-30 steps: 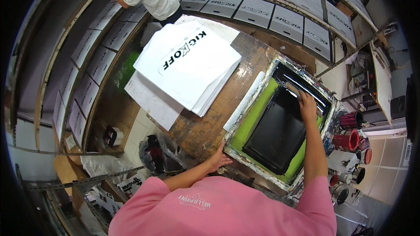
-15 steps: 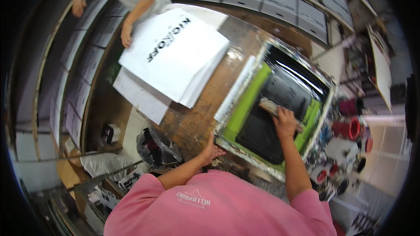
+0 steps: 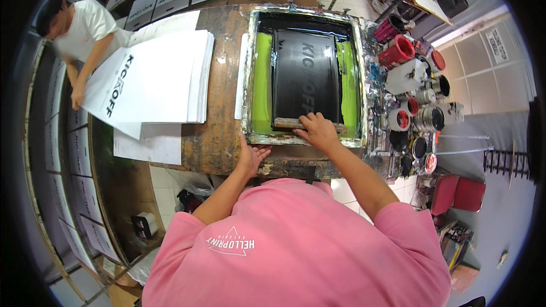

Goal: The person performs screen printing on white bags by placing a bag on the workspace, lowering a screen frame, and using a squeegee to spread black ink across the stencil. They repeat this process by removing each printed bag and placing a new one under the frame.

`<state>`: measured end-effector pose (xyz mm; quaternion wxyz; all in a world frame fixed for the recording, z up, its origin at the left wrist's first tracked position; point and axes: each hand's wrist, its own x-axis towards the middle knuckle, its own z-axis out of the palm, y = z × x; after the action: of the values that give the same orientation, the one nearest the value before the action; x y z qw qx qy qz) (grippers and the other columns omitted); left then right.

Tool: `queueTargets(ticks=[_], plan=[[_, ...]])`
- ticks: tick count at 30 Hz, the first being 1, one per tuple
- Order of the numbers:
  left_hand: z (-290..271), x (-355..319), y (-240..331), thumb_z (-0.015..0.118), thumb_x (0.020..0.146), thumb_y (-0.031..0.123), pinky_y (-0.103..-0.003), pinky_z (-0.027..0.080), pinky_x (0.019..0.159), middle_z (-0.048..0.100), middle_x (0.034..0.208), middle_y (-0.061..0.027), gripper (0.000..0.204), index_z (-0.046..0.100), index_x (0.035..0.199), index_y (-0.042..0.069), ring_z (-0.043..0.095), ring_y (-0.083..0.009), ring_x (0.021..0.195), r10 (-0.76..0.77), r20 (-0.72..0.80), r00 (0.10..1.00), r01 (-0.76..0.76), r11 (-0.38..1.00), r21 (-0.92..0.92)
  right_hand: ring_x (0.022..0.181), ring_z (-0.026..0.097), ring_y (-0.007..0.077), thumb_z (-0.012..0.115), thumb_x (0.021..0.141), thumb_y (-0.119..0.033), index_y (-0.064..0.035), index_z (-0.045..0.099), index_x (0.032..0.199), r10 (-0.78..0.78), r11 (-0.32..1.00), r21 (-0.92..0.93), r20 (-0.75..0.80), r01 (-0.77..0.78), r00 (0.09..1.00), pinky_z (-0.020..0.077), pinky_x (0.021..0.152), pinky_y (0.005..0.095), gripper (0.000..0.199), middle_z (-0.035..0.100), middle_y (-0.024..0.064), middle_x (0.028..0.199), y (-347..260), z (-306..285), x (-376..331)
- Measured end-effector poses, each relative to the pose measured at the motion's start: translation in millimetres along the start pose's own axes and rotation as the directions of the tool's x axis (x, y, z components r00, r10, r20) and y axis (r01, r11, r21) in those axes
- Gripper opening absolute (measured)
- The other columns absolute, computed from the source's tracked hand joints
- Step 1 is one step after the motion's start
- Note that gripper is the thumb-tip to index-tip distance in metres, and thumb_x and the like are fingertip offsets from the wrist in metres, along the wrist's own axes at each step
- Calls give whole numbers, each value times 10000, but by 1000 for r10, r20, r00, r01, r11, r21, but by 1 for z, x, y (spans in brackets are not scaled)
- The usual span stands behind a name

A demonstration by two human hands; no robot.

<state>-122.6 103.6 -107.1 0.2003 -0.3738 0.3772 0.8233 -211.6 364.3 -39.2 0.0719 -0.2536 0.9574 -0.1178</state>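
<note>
Since the earlier frame, the right hand (image 3: 318,131) has drawn the squeegee (image 3: 296,123) from the far end of the screen down to its near edge. It is closed over the wooden handle, fingers curled on top, and the blade rests across the lower end of the dark mesh. The left hand (image 3: 252,158) lies flat and open, holding nothing, pressed on the near left corner of the screen frame (image 3: 248,79). Black ink covers the mesh (image 3: 307,74) along its whole length, with bright green borders either side, so the pull looks complete or nearly so; the frame is still down on the wooden table (image 3: 219,108) and whatever lies beneath it is hidden. Left of the frame sits a stack of white printed sheets (image 3: 159,79), handled by a co-worker (image 3: 85,28) in a white shirt. Ink pots (image 3: 409,102) crowd the table's right side.
</note>
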Motion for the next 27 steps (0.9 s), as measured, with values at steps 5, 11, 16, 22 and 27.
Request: queueTargets(ticks=[5, 11, 16, 22, 27], plan=[[1, -18, 11, 309, 921, 922, -486, 449, 1163, 480, 1493, -306, 1202, 213, 1590, -72, 535, -418, 1371, 61, 171, 983, -67, 997, 25, 1096, 602, 315, 730, 933, -383, -118, 638, 1162, -115, 987, -127, -142, 97, 983, 467, 1048, 576, 363, 602, 100, 1117, -13, -8, -26], [40, -95, 60, 308, 977, 856, -472, 461, 1149, 574, 1409, -278, 1064, 411, 1486, -72, 592, -365, 1322, 260, 327, 909, -270, 963, -16, 1119, 579, 301, 700, 926, -346, -89, 637, 1191, 23, 985, -139, -468, -100, 883, 308, 1144, 634, 375, 610, 103, 1125, -66, -79, -32], [66, -95, 100, 333, 1092, 659, -463, 339, 1235, 459, 1529, -322, 841, 406, 1558, -37, 435, -380, 1484, 566, 629, 533, -824, 515, 235, 987, 605, 275, 687, 914, -353, -85, 672, 1112, -55, 968, -234, -557, -93, 828, 377, 987, 488, 334, 659, 71, 1035, -57, -187, 21], [18, 16, 42, 386, 972, 812, -769, -62, 1192, 181, 1706, -331, 998, 300, 1673, 108, 66, -525, 1596, 594, 520, 614, -164, -548, 820, 825, 609, 271, 682, 937, -425, -90, 673, 922, -185, 962, -273, -678, -9, 712, 395, 894, 469, 335, 627, 54, 830, -46, -240, 60], [17, 24, 29, 413, 959, 814, -749, -102, 1199, 186, 1731, -266, 1052, 288, 1662, 42, 77, -467, 1615, 526, 515, 676, -144, -592, 793, 768, 623, 271, 680, 935, -465, -87, 683, 896, -193, 967, -256, -709, 7, 678, 378, 842, 461, 379, 639, 57, 778, -34, -262, 80]])
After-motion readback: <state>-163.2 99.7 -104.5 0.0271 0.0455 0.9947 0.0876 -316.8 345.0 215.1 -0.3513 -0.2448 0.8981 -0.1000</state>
